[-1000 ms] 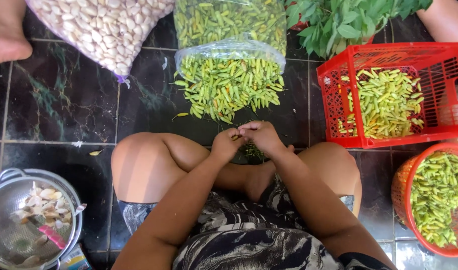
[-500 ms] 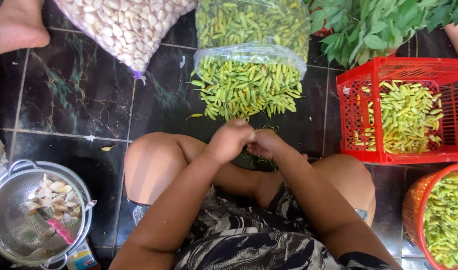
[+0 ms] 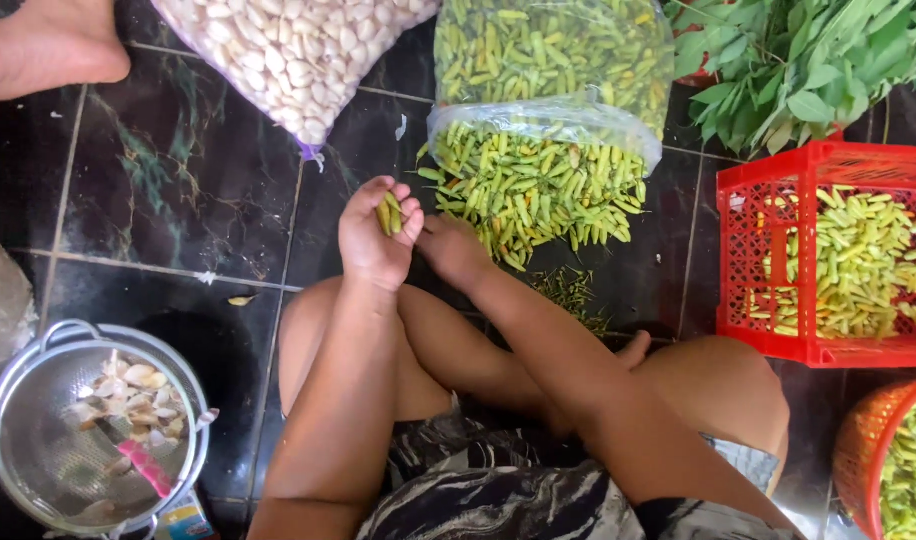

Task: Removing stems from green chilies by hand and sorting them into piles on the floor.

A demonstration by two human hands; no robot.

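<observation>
I sit cross-legged on a dark tiled floor. My left hand (image 3: 376, 232) is raised and closed around a few green chili peppers (image 3: 389, 214). My right hand (image 3: 452, 248) reaches forward, palm down, at the near edge of a pile of green chilies (image 3: 538, 190) that spills out of a clear plastic bag (image 3: 548, 118). Its fingers touch the pile, and I cannot see whether they hold anything. A small heap of chili stems (image 3: 570, 292) lies on the floor just right of that hand.
A red plastic crate (image 3: 748, 260) of pale green chilies stands at right, an orange basket (image 3: 863, 450) of chilies below it. A bag of peeled garlic (image 3: 288, 50) and leafy greens (image 3: 808, 60) lie beyond. A metal strainer (image 3: 38, 440) with garlic scraps sits at lower left. Another person's foot (image 3: 48, 45) is top left.
Both hands moved away from my lap toward the chili pile. The left hand lifted with chilies in it and the right hand stretched onto the pile's edge.
</observation>
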